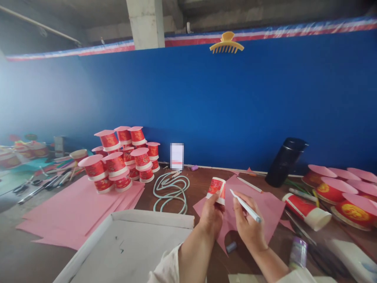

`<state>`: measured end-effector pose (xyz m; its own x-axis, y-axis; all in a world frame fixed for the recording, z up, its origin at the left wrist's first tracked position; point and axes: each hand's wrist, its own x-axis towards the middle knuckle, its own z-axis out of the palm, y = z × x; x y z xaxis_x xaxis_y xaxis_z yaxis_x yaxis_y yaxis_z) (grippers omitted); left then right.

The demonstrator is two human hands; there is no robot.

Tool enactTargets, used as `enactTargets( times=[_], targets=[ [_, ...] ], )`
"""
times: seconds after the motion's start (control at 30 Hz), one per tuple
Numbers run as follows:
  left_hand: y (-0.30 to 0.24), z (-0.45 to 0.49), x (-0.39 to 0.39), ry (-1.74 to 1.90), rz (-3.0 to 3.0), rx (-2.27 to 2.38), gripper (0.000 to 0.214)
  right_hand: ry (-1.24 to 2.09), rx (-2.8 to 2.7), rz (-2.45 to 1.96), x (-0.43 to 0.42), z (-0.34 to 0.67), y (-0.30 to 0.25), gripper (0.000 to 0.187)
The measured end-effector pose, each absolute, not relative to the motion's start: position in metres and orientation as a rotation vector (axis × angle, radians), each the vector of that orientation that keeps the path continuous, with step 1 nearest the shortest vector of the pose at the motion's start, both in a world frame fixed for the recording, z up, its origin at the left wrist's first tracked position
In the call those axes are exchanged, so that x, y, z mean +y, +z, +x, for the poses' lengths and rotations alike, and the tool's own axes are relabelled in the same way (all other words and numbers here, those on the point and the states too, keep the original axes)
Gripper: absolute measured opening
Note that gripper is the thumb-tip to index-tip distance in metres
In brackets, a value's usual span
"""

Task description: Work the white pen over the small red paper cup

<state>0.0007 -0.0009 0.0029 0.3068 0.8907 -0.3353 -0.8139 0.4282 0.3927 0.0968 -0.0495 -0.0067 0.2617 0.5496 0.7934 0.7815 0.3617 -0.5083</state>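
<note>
My left hand [212, 216] is wrapped round a small red paper cup [217, 188] with a white rim, held tilted above a sheet of pink paper [269, 208]. In my right hand [249, 224] is a white marker pen [246, 207], its tip pointing up and left toward the cup, with a small gap between them. A round hole shows in the pink sheet below my hands. Beside that hole lies a small dark cap-like cylinder [231, 247]. Another white pen [249, 185] rests along the sheet's far edge.
Stacked red cups [114, 164] with pink paper tops stand at left on pink sheets [61, 208]. A white box lid [153, 239] lies in front. A coiled cable [171, 192], black bottle [285, 163], red-and-white cups [306, 210] and scissors [326, 255] surround the work area.
</note>
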Motion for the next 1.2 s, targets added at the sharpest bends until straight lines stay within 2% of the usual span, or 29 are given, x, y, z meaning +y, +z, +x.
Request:
enactTargets(
  times=[0.43,1.2],
  targets=[
    [0.0048,-0.0008,-0.0022,1.072,0.264,0.558,0.021,-0.167,-1.426,-1.283,-0.0532,0.0921,-0.0061,0.024],
    [0.0005,0.0038,0.0029,1.038,0.207,0.505,0.017,-0.144,-1.563,-1.210,-0.0581,0.0893,-0.0046,0.031]
  ],
)
